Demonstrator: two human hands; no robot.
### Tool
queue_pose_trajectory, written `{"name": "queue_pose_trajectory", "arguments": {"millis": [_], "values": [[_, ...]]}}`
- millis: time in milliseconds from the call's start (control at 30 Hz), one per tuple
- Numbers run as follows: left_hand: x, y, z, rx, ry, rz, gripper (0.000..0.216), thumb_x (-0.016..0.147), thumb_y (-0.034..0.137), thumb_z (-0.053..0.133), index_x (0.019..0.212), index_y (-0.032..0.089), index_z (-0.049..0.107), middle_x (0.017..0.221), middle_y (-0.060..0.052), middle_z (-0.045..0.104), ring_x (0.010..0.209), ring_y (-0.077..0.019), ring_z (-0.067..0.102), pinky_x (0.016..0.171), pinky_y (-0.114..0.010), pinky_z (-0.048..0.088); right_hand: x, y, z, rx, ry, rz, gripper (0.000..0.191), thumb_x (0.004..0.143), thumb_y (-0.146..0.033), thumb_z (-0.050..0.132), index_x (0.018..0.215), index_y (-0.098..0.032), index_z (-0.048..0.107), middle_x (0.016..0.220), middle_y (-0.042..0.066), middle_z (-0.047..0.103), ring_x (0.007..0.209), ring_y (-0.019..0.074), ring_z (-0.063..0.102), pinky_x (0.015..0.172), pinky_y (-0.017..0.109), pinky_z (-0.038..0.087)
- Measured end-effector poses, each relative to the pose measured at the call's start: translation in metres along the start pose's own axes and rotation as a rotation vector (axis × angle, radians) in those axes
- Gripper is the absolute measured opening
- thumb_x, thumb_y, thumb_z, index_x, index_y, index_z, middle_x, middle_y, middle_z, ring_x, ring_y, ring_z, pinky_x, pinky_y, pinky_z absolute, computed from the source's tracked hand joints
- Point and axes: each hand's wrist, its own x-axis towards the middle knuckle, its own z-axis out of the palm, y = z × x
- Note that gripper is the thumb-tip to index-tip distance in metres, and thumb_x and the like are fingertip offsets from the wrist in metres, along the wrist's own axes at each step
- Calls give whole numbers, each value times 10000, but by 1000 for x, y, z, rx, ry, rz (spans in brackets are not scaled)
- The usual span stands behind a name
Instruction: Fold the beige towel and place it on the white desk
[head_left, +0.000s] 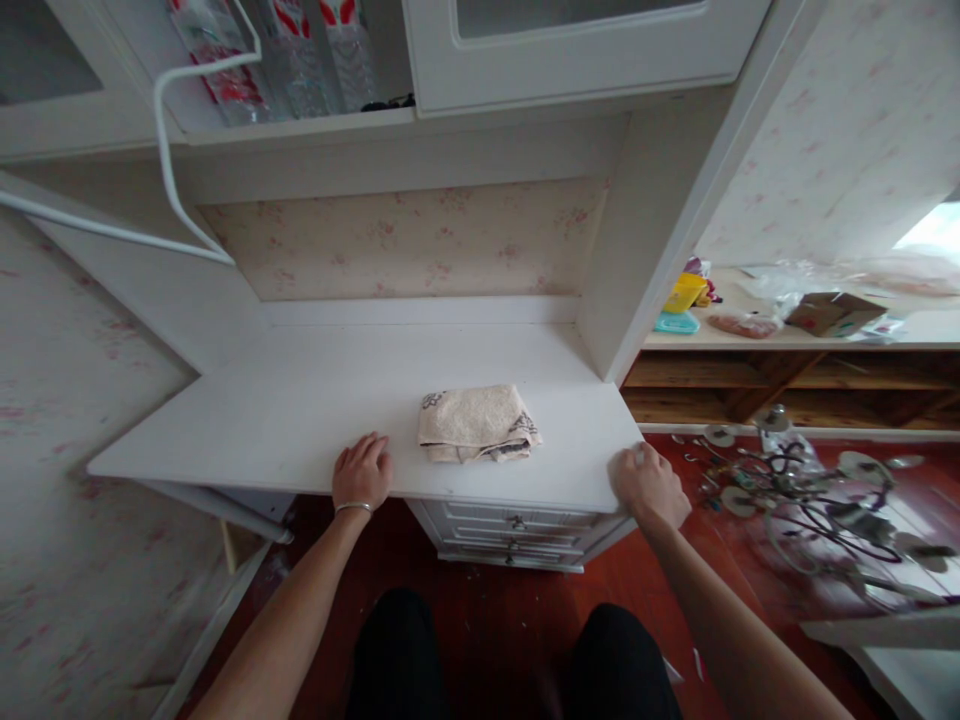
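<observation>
White desk (pixel 300 400), both hands (pixel 362 472) (pixel 651 484) on its edge — apart, loosely curled, folded cloth (pixel 476 420) between.

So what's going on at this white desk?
A person has both bare hands on the white desk. The left hand rests at the front edge, and the right hand is at the right front corner. Between them a folded cloth lies on the top, touched by neither hand. Below are drawers that look closed.
</observation>
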Motion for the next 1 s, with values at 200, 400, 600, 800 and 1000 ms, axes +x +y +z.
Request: {"name": "queue_pose_trajectory", "arguments": {"millis": [200,400,600,800,1000], "values": [[0,0,-1,-30,-1,-7,402,911,260,415,1242,220,640,1374,-62,590,1257,-242,534,1101,-434,330,-1,-1,0,1,-4,10,535,984,-486,256,1419,-254,465,1389,129,512,1187,334,531,949,494,439],[-1,0,0,-36,4,-13,401,910,258,414,1238,235,644,1375,-55,590,1263,-239,530,1110,-437,320,-1,0,0,1,8,-2,537,981,-497,249,1403,-257,479,1370,126,530,1167,354,541,940,514,451],[-1,-2,3,-44,20,-8,401,910,263,411,1231,233,651,1365,-57,598,1254,-239,535,1110,-433,319,1,1,2,1,8,-5,539,980,-502,249,1399,-256,482,1378,128,524,1177,361,534,943,522,450],[-3,-3,5,-48,45,-15,391,913,257,412,1221,254,653,1362,-45,601,1265,-225,528,1124,-418,302,-1,-2,-1,-8,1,11,546,982,-502,239,1405,-253,477,1379,125,523,1181,356,533,951,516,446],[-2,-3,5,-39,36,-3,389,913,260,414,1217,239,655,1364,-52,600,1251,-232,540,1114,-423,315,-1,-2,-3,-9,-15,5,552,982,-506,235,1411,-252,471,1378,133,522,1181,356,532,952,515,441]]}}
